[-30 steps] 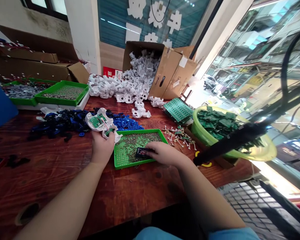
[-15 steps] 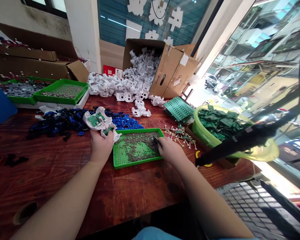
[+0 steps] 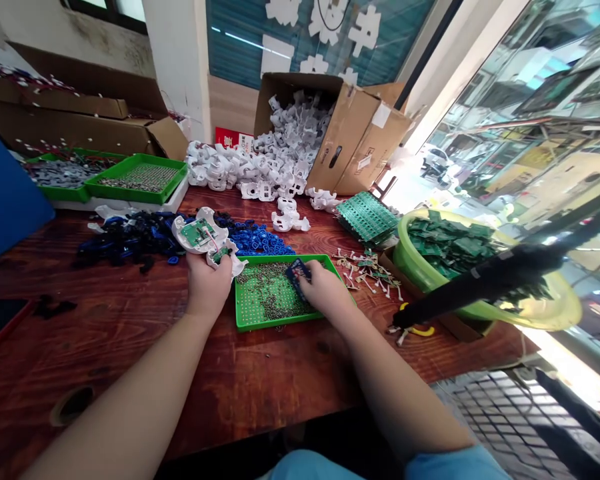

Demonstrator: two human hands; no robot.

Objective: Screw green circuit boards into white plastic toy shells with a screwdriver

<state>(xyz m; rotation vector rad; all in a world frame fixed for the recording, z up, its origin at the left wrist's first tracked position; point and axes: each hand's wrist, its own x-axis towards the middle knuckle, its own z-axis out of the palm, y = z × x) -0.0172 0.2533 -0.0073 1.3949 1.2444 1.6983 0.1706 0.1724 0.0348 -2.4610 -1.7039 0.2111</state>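
Note:
My left hand point(image 3: 207, 283) grips a white plastic housing point(image 3: 184, 235) with green circuit boards point(image 3: 199, 235) fitted in it and thin wires between them. It is held up over the table, left of a green tray point(image 3: 240, 317). Small metal screws point(image 3: 275, 283) lie scattered across the tray's perforated bottom. My right hand point(image 3: 325, 288) is closed on a dark flat card point(image 3: 297, 277) with printing on it, its edge down among the screws. The fingertips behind the card are partly hidden.
Blue ring-like parts point(image 3: 260, 241) and dark parts point(image 3: 130, 240) lie behind the housing. White shells point(image 3: 290, 147) spill from a cardboard box point(image 3: 353, 140). A yellow-green basin point(image 3: 563, 313) of circuit boards stands right, behind a black padded bar point(image 3: 460, 290). Another green screw tray point(image 3: 165, 197) is back left.
My right hand has moved left across the tray with the card, whose printed face now shows. Screws have shifted. My left hand still holds the housing. The whole view has shifted slightly.

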